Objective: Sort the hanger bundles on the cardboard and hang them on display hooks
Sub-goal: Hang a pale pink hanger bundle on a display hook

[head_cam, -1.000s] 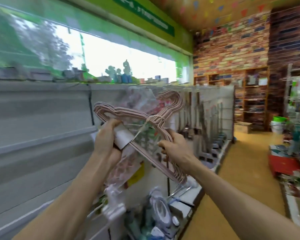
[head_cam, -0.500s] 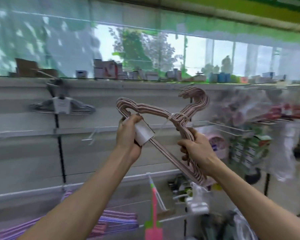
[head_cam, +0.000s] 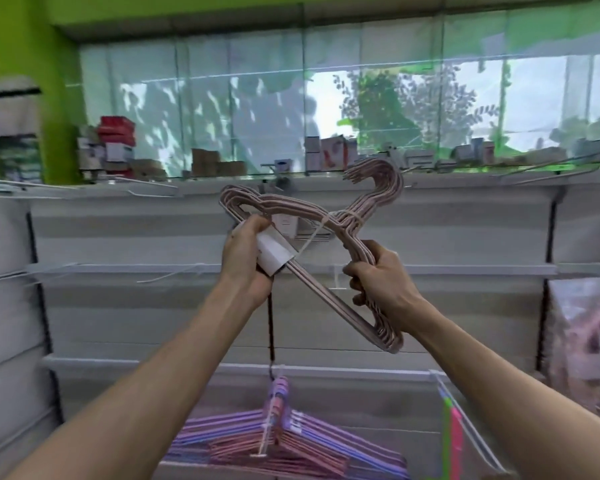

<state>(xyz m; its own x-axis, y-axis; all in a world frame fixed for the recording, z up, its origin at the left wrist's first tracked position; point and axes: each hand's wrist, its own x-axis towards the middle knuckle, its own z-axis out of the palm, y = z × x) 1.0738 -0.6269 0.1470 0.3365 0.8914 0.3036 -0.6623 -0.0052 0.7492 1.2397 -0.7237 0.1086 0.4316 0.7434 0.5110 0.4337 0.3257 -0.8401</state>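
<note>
A tied bundle of pale pink hangers [head_cam: 329, 233] is held up, tilted, before the grey slatted wall [head_cam: 136, 306], hooks toward the top right. The left hand [head_cam: 248, 259] grips its white label and bar; the right hand [head_cam: 381, 282] curls round the lower right shoulder. Below, purple and pink hanger bundles [head_cam: 284, 441] hang from a hook, with bare wall on the left.

Two hands [head_cam: 246, 258], one hanger bundle [head_cam: 347, 237]
</note>
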